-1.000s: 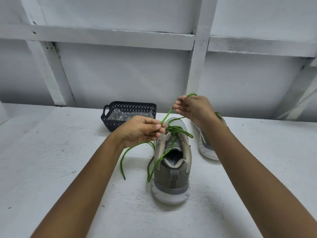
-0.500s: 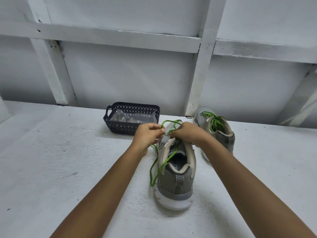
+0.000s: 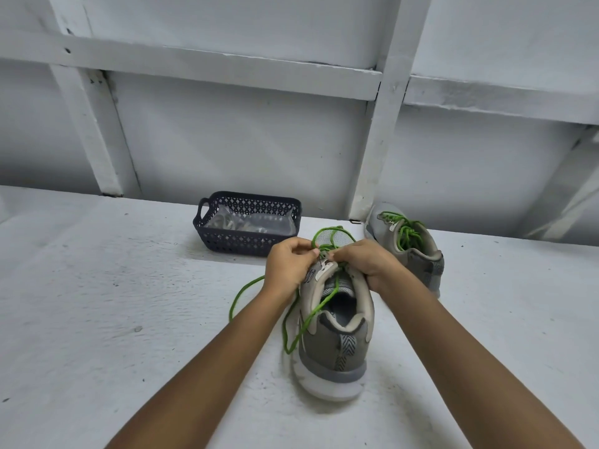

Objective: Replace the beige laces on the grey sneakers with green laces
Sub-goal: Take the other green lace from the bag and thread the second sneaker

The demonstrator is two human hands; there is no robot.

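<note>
Both hands, left hand and right hand, have their fingers curled, pinching the green lace over the near sneaker (heel toward the worktop's near edge).

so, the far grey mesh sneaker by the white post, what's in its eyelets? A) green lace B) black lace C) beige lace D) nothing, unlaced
A: a bright green lace runs up the far grey mesh sneaker, while the left hand and right hand pinch a second green lace at the near grey sneaker.
</note>
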